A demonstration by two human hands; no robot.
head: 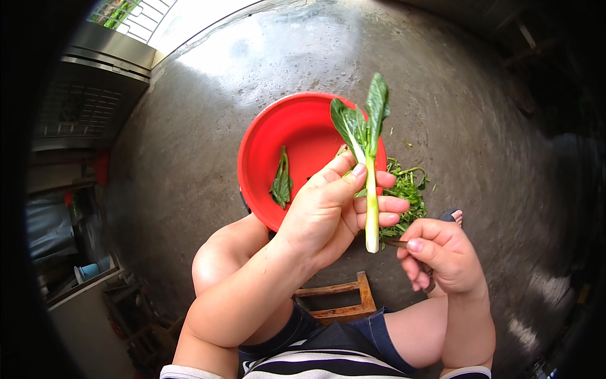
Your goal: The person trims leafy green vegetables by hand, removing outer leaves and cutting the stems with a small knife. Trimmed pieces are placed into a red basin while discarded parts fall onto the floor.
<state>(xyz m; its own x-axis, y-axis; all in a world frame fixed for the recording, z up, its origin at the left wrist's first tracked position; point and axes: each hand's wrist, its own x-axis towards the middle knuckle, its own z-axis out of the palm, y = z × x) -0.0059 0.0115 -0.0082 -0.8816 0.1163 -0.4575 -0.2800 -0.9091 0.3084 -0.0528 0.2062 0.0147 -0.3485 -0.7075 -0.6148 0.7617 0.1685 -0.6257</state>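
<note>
My left hand (331,203) holds a leafy green stalk (372,203) between thumb and fingers, leaves pointing away from me and the pale cut end towards me. Just right of that end, my right hand (438,253) grips a small dark blade (396,243), apparently part of a knife or scissors; its handle is mostly hidden in my fingers. Beneath my left hand stands a red plastic basin (265,118), with a leafy green piece (282,182) lying inside at its left. A pile of green trimmings (409,189) lies on the floor beside the basin, partly hidden by my fingers.
Between my bent legs is a wooden stool (348,310). My sandalled foot (455,217) rests on the concrete floor (189,142) just past the trimmings. A metal-fronted cabinet (90,90) stands at the upper left, and a light blue container (87,272) sits at the lower left.
</note>
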